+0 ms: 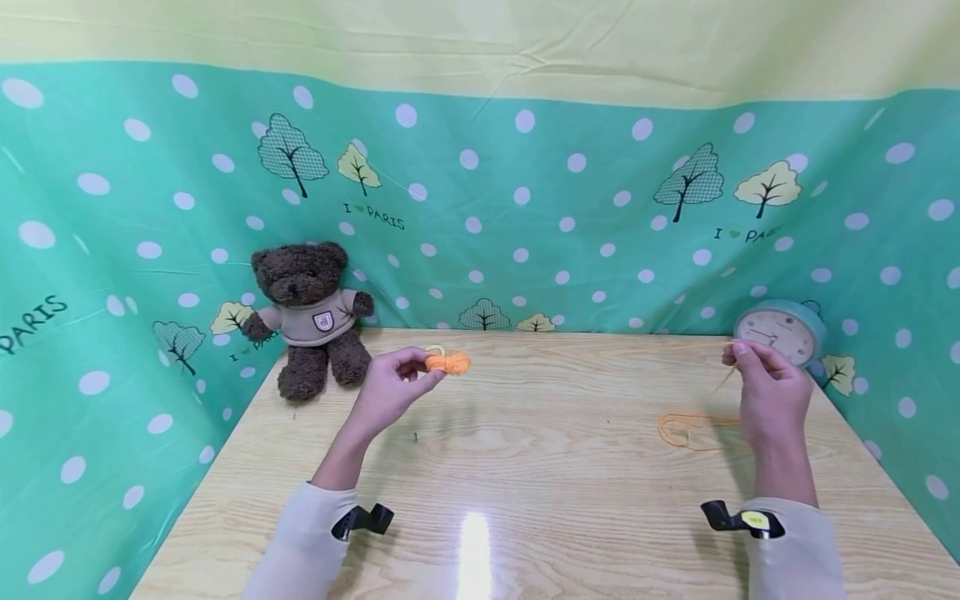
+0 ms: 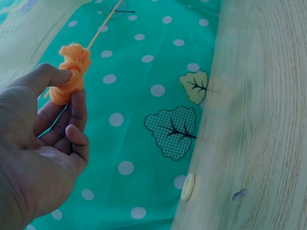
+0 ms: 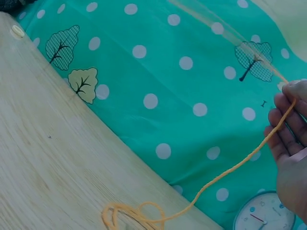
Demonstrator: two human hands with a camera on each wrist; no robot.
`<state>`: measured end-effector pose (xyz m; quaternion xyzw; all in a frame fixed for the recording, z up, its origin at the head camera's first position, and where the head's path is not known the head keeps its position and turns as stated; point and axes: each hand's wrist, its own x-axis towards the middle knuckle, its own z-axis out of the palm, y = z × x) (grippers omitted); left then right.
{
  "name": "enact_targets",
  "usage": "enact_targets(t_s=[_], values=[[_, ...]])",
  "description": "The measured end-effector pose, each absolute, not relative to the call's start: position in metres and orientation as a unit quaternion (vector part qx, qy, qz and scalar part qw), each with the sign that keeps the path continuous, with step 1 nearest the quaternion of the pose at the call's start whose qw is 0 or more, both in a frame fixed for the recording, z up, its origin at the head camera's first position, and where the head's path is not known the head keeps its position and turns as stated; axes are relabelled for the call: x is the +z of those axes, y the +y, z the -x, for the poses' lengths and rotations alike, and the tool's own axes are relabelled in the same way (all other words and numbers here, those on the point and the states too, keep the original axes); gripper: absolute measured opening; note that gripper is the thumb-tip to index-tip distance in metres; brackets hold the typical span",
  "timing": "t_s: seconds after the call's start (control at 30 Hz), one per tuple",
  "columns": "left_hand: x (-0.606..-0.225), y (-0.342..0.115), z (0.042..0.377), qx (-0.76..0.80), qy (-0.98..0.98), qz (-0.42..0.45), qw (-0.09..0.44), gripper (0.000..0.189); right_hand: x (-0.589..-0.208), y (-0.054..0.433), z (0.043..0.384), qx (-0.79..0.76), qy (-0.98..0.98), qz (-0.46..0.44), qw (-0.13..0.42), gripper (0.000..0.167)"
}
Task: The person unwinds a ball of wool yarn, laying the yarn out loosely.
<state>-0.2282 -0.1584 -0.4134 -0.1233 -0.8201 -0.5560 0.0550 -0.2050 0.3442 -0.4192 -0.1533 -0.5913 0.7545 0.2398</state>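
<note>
My left hand [image 1: 388, 390] pinches a small wound bundle of orange yarn [image 1: 450, 363] between thumb and fingers, above the table. From the bundle's top a thin strand [image 2: 100, 32] leads away in the left wrist view. Far to the right, my right hand [image 1: 777, 398] pinches an orange yarn strand [image 3: 245, 162] between thumb and fingertips. A blurred stretch of it runs up and left from those fingers in the right wrist view; the other end drops to loose loops [image 3: 115, 211] lying on the tabletop. The head view barely shows any strand between the hands.
A brown teddy bear [image 1: 309, 312] sits at the table's back left. A blue round clock [image 1: 780, 327] stands at the back right, behind my right hand. A pale yellow ring [image 2: 188, 187] lies near the table's [image 1: 555, 467] back edge, against the green dotted curtain [image 1: 525, 217].
</note>
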Motion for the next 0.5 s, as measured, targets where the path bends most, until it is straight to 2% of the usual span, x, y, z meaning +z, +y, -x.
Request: enact_targets(t_s=[0.3, 0.5], values=[[-0.4149, -0.1592, 0.2289, -0.555, -0.82, 0.126, 0.052, 0.023, -0.4226, 0.3504, 0.2051, 0.792, -0.523, 0.135, 0.286, 0.029], [-0.414, -0.1593, 0.2291, -0.558, -0.819, 0.124, 0.051, 0.024, -0.4231, 0.3527, 0.2039, 0.8, -0.51, 0.131, 0.286, 0.028]])
